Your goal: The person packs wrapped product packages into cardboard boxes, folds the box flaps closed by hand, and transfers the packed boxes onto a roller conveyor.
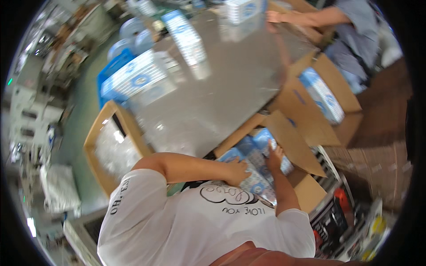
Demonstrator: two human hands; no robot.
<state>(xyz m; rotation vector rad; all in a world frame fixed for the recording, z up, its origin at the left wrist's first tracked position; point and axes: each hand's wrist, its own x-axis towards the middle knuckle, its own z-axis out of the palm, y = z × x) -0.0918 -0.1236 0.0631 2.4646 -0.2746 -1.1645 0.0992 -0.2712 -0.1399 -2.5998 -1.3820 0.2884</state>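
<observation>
Blue-and-white printed packs [256,160] sit side by side in an open cardboard box [293,144] just in front of me. My left hand [237,172] reaches across from the left, its fingers bent over the near-left pack. On the other side my right hand [274,159] grips a pack at the right of the row, fingers pointing away from me. Both hands are in among the packs inside the box. Blur hides the exact fingertip contact and the undersides of the packs.
A shiny metal table [213,102] lies ahead, bearing stacked packs [184,37]. At its left stand a blue crate [104,84] and a carton of clear plastic [113,148]. Another carton [350,97] holds a pack at the right. A co-worker's arm [310,18] reaches over the far right.
</observation>
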